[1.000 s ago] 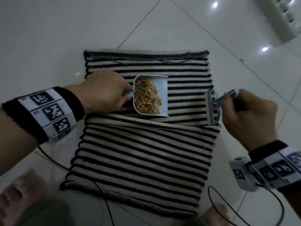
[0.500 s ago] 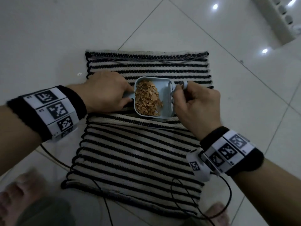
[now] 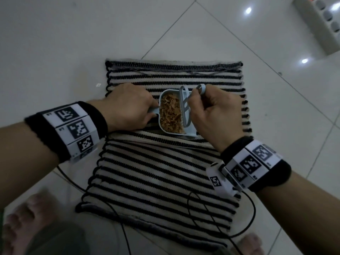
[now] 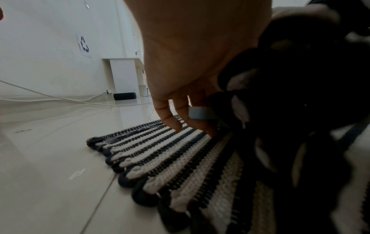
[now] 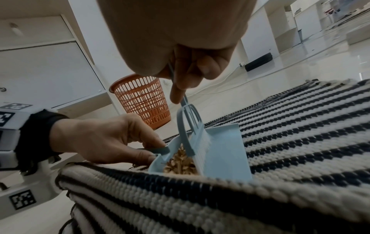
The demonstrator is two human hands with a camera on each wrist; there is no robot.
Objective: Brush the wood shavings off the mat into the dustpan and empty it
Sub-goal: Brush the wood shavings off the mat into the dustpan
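A small light-blue dustpan [image 3: 191,128] [image 5: 226,152] lies on the black-and-white striped mat [image 3: 158,173] [image 5: 300,129] [image 4: 170,158]. It holds a pile of tan wood shavings [image 3: 170,115] [image 5: 180,164]. My left hand [image 3: 132,107] [image 5: 104,140] grips the dustpan's handle [image 5: 160,149] [image 4: 200,112] at the pan's left. My right hand [image 3: 217,111] [image 5: 190,71] holds the handle of a small blue brush [image 3: 184,107] [image 5: 192,137], whose white bristles stand inside the pan against the shavings.
An orange mesh waste basket [image 5: 142,99] stands on the tiled floor beyond the mat, near white cabinets [image 5: 46,66]. Black cables [image 3: 244,214] trail over the mat's near edge. Bare feet [image 3: 20,223] show at the bottom. A white cord [image 4: 60,99] runs along the floor.
My right hand has carried the brush leftward from the mat's right edge into the dustpan, its bristles now against the shavings. The left hand keeps its hold on the pan.
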